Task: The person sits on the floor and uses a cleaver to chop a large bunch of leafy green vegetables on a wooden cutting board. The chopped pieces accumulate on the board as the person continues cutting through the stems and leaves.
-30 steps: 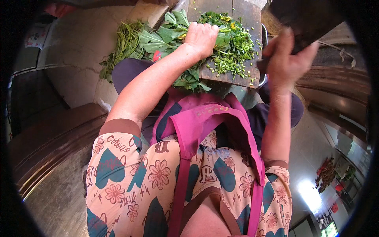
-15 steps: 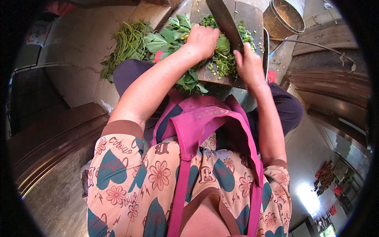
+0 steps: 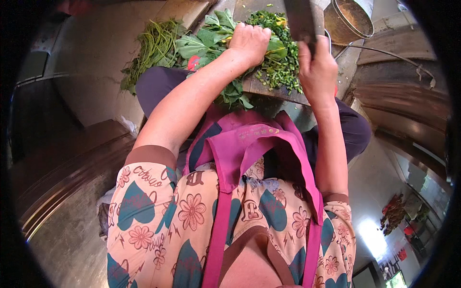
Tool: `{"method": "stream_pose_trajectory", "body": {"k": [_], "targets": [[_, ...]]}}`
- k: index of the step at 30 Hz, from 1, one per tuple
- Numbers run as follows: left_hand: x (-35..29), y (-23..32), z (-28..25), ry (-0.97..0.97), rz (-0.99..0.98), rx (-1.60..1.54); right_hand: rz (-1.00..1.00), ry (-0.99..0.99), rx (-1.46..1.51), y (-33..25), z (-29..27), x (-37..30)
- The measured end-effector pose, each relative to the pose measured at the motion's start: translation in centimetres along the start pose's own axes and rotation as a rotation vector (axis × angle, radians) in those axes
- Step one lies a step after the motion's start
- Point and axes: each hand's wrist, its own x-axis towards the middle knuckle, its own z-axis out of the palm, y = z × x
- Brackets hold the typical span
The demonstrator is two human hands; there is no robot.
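Note:
My left hand (image 3: pixel 250 44) is closed over a bunch of leafy greens (image 3: pixel 204 42), its knuckles bent and the leaves spreading out to the left. A dark-bladed cleaver (image 3: pixel 300 20) is gripped by its handle in my right hand (image 3: pixel 320 72). The blade is lifted, slightly blurred, to the right of the bunch. Finely chopped greens (image 3: pixel 281 72) cover much of the wooden cutting board (image 3: pixel 253 86) between and beyond my hands. Part of the bunch is hidden under my left fingers.
A heap of long thin green stems (image 3: pixel 156 50) lies left of the board. Beyond the board at the right stands a rusty metal bucket (image 3: pixel 353 21). A thin dark rod (image 3: pixel 391 55) runs past it toward brown wooden furniture (image 3: pixel 403 101). My knees flank the board.
My right hand and the cleaver have moved up and to the right, away from the bunch. My left hand stays on the greens, and more of the chopped pile shows.

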Motion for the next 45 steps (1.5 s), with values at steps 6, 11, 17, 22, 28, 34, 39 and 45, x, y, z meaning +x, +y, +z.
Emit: {"method": "stream_pose_trajectory", "body": {"k": [6, 11, 17, 22, 28, 34, 39, 45], "targets": [[-0.5, -0.2, -0.1, -0.018, 0.005, -0.032, 0.033, -0.309, -0.093, 5.0, 3.8, -0.7], [-0.4, -0.3, 0.8, 0.093, 0.017, -0.069, -0.022, 0.088, 0.042, -0.4, -0.8, 0.1], [-0.5, -0.3, 0.3, 0.038, -0.013, -0.023, 0.038, -0.238, -0.093, 3.4, 2.1, -0.3], [-0.5, 0.1, 0.2, 0.072, 0.000, -0.025, -0.018, 0.143, 0.018, 0.2, 0.1, -0.1], [-0.5, -0.1, 0.2, 0.001, -0.032, 0.017, -0.006, -0.175, -0.107, 2.5, 2.3, 1.1], [0.0, 0.3, -0.7, -0.120, -0.040, -0.026, 0.006, -0.093, -0.074, 2.6, 4.1, -0.3], [-0.4, 0.0, -1.0, -0.108, -0.070, -0.044, 0.064, -0.178, -0.100, 1.4, 2.1, 1.3], [1.1, 0.3, -2.1, -0.300, -0.178, -0.146, 0.075, -0.081, -0.092, 2.6, 3.0, -4.0]]}}
